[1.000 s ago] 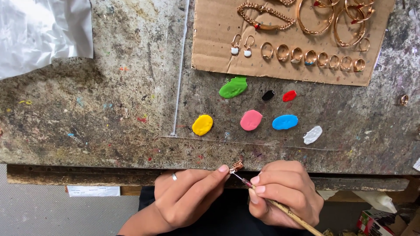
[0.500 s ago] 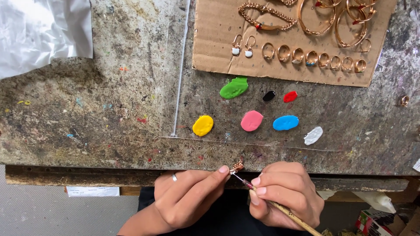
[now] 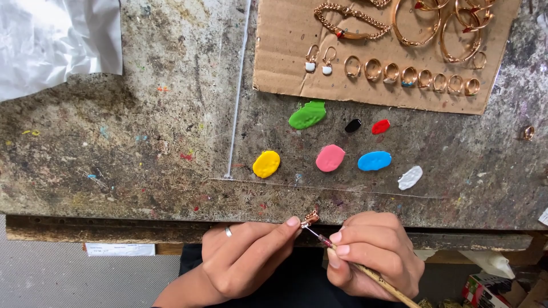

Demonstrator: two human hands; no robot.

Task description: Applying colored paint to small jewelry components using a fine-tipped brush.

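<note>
My left hand (image 3: 245, 256) pinches a small gold-coloured ring (image 3: 311, 217) at its fingertips, just below the workbench's front edge. My right hand (image 3: 374, 254) grips a thin wooden-handled tool (image 3: 371, 274), its fine metal tip touching the ring. Above on the bench lie blobs of paint: yellow (image 3: 266, 163), pink (image 3: 330, 158), blue (image 3: 374, 161), white (image 3: 410, 177), green (image 3: 307, 114), black (image 3: 353, 125) and red (image 3: 381, 126).
A cardboard sheet (image 3: 285, 45) at the top right carries several gold rings, bangles, a chain bracelet and two earrings. Crumpled clear plastic (image 3: 51, 40) lies at the top left. A stray ring (image 3: 528, 133) rests at the right edge. The stained bench (image 3: 114, 142) has a glass pane.
</note>
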